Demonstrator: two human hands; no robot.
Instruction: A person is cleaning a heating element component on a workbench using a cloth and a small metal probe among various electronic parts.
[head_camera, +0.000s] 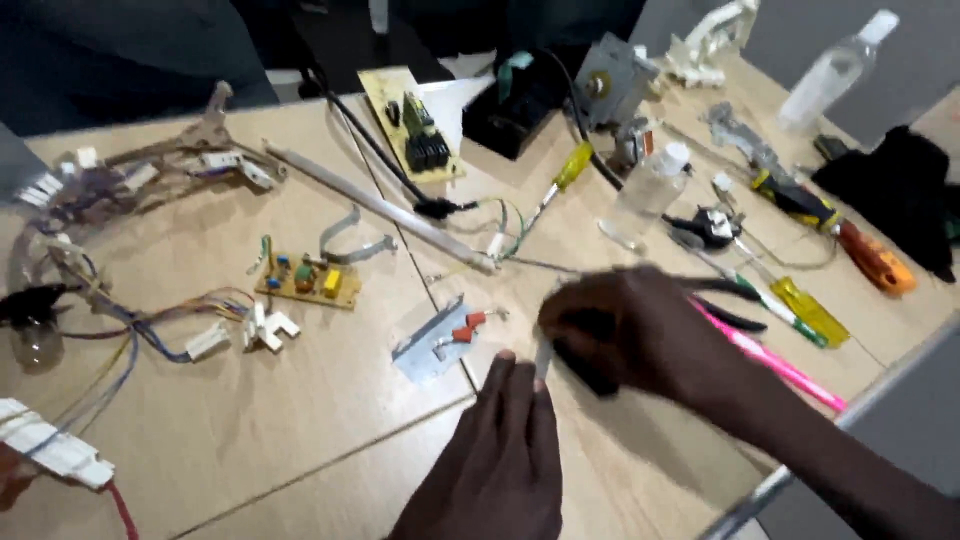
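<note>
Head view, looking down on a wooden table (250, 420) strewn with taken-apart electrical parts. The right hand (640, 335) is curled around a small dark part (585, 360), fingers closed over it, just above the tabletop near the middle. The left hand (505, 450) comes up from the lower edge, its fingertips pressed together against a thin whitish piece (543, 358) that sticks out of the dark part; motion blur hides whether that piece is a wire, a tab or a tool tip, and I cannot tell exactly how the left fingers pinch it.

As for progress, much already lies loose: a small yellow circuit board (308, 282), a larger board with black components (412, 125), a metal bracket with red connectors (437, 340) just left of the hands, a bundle of coloured wiring with white plugs (170, 320), a long metal rod (380, 208) and a bent metal clip (350, 240). Tools rest to the right, untouched: a yellow-handled screwdriver (565, 172), pliers with dark handles (735, 300), a pink-handled tool (770, 360), an orange-handled tool (875, 262), plus two clear plastic bottles (650, 195). Judging from this, the stripping-down looks well advanced, and the dark part in hand is the piece being worked on, with the whitish piece not yet free of it.
</note>
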